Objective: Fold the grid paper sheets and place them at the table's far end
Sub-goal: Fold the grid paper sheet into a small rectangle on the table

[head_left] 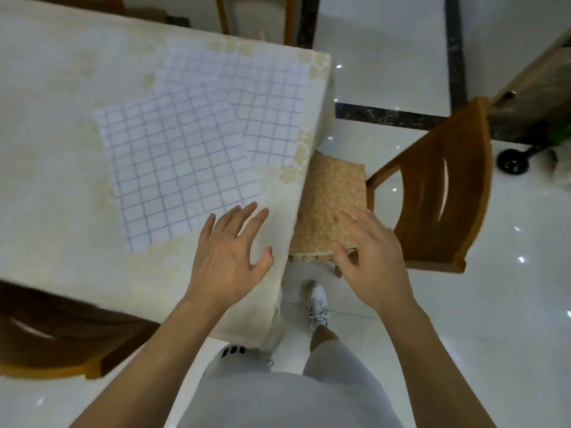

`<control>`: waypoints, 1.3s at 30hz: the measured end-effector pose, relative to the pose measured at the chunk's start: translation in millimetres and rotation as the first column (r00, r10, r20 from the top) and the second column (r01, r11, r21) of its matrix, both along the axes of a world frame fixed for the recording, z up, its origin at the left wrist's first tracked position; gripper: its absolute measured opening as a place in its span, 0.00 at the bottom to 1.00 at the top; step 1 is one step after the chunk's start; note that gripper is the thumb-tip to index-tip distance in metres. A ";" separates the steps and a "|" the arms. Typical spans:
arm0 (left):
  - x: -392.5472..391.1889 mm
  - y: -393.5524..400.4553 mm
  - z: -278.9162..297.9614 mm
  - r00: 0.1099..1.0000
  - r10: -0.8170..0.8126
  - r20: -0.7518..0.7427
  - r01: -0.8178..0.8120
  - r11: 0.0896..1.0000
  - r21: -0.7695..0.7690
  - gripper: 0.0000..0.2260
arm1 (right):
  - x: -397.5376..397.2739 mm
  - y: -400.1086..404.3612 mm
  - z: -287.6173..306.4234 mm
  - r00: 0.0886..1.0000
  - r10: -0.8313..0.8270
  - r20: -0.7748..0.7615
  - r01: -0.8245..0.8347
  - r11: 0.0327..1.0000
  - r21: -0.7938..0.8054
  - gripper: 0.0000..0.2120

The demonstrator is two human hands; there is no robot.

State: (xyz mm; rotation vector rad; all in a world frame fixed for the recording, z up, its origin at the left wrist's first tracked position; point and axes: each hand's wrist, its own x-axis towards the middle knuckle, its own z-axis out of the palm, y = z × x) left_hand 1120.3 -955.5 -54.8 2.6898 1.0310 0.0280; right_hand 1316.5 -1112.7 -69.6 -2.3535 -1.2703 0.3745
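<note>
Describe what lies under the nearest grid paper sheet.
The nearest grid paper sheet overlaps a second sheet, both on the tablecloth. Whatever it covers beyond that is hidden.

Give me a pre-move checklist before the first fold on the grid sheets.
1. Both hands free: ok. The left hand and right hand are open and hold nothing.
2. Sheets unfolded and flat: ok. The near sheet lies on top and overlaps the far sheet.
3. Number of sheets: cannot tell. Two show, and more may lie underneath.
4. Hand on the paper: not ok. The left hand's fingertips are near the near sheet's corner; contact is unclear.
5. Right hand over the table: not ok. It is past the edge, above the chair cushion.
</note>
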 end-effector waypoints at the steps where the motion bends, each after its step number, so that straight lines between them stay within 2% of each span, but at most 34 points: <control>1: 3.5 -0.1 -0.1 0.999 0.045 -0.008 -0.045 0.999 -0.004 0.28 | 9.1 9.0 0.0 0.999 0.035 -0.016 -0.035 0.999 -0.002 0.24; 8: 18.6 -4.4 -4.1 0.953 0.301 -0.040 -0.302 0.953 -0.028 0.27 | 56.2 68.6 -11.3 0.953 0.283 -0.113 -0.284 0.959 0.000 0.25; 14: 3.4 -18.9 -5.6 0.887 0.462 -0.025 -0.463 0.886 -0.042 0.27 | 69.5 108.0 -17.8 0.881 0.456 -0.123 -0.462 0.886 -0.027 0.25; 19: -28.7 -13.0 -16.6 0.842 0.539 0.015 -0.536 0.840 -0.085 0.26 | 58.6 139.5 -25.0 0.792 0.606 -0.073 -0.611 0.787 -0.090 0.26; 22: -55.0 6.0 -27.9 0.871 0.491 0.010 -0.488 0.868 -0.092 0.25 | 46.3 157.8 -32.6 0.715 0.696 -0.062 -0.697 0.705 -0.128 0.26; 26: -92.8 36.9 -46.9 0.947 0.318 -0.040 -0.319 0.947 -0.037 0.24 | 32.9 177.9 -40.2 0.615 0.789 -0.004 -0.773 0.602 -0.200 0.27; 32: -128.8 83.0 -79.5 0.973 0.188 -0.132 -0.195 0.979 -0.049 0.25 | 12.2 207.2 -63.8 0.516 0.853 0.080 -0.819 0.519 -0.247 0.28; 36: -138.9 111.5 -105.8 0.982 0.099 -0.158 -0.109 0.992 -0.056 0.27 | -9.7 228.2 -91.6 0.497 0.865 0.065 -0.820 0.493 -0.290 0.29; 39: -144.1 134.5 -123.7 0.988 0.083 -0.129 -0.092 0.994 -0.061 0.29 | -24.2 245.0 -110.5 0.511 0.853 0.107 -0.801 0.517 -0.302 0.29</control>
